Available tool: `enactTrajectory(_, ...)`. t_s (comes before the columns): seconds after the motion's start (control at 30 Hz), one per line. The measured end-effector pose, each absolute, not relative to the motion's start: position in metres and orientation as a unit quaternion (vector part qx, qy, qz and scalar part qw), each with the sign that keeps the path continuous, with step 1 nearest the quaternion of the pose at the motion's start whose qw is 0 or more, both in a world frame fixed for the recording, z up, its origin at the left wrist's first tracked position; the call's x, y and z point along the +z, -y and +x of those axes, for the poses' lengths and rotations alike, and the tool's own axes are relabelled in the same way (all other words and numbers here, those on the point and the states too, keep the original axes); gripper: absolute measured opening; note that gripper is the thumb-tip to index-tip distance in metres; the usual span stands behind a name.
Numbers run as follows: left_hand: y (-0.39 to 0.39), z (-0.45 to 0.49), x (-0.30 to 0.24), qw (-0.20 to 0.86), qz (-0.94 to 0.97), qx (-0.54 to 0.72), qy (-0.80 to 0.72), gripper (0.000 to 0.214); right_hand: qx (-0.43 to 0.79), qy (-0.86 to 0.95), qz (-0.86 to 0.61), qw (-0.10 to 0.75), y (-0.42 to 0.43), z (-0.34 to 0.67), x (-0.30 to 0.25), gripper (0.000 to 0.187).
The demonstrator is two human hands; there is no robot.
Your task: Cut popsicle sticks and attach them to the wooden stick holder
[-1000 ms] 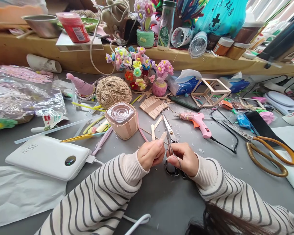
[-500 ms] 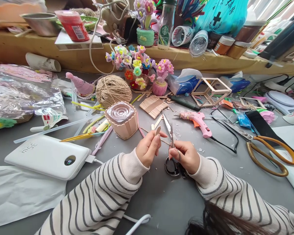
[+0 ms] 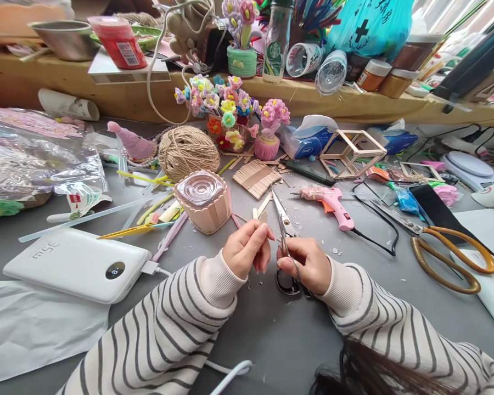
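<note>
My left hand (image 3: 247, 249) is closed on a small wooden craft stick (image 3: 263, 217), whose rounded end pokes up past the thumb. Slim metal scissors (image 3: 284, 233) are held upright in my right hand (image 3: 307, 263), its fingers wrapped round their handles. Behind them, black-handled scissors (image 3: 287, 222) lie on the table, partly covered by the right hand. Just beyond my left hand stands a pot clad in wooden sticks (image 3: 203, 211) with a clear, ringed top. A mat of joined craft sticks (image 3: 256, 179) lies farther back.
A pink glue gun (image 3: 327, 204) lies to the right, beside large brass-handled scissors (image 3: 456, 258). A ball of twine (image 3: 189, 151) sits behind the pot. On the left is a white power bank (image 3: 78, 263). A stick-built frame (image 3: 354, 152) stands at the back.
The twine that ran between my hands no longer stretches across to the scissors. The scissors have tilted, and a small gap has opened between the hands. The view has shifted slightly.
</note>
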State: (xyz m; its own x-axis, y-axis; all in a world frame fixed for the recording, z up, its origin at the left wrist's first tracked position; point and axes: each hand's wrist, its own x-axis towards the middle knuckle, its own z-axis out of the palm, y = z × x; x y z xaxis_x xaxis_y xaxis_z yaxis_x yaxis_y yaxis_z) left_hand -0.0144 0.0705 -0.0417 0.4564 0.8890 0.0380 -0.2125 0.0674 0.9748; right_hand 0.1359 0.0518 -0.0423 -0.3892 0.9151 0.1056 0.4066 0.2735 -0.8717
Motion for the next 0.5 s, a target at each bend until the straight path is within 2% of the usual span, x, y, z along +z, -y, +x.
enactTrajectory(0.5, -0.0654, -0.0140, -0.0410, 0.720, 0.517, 0.380, -0.263, 0.033, 0.408, 0.742, -0.431, 0.313, -0.0552, 0.1411, -0.0456, 0.055)
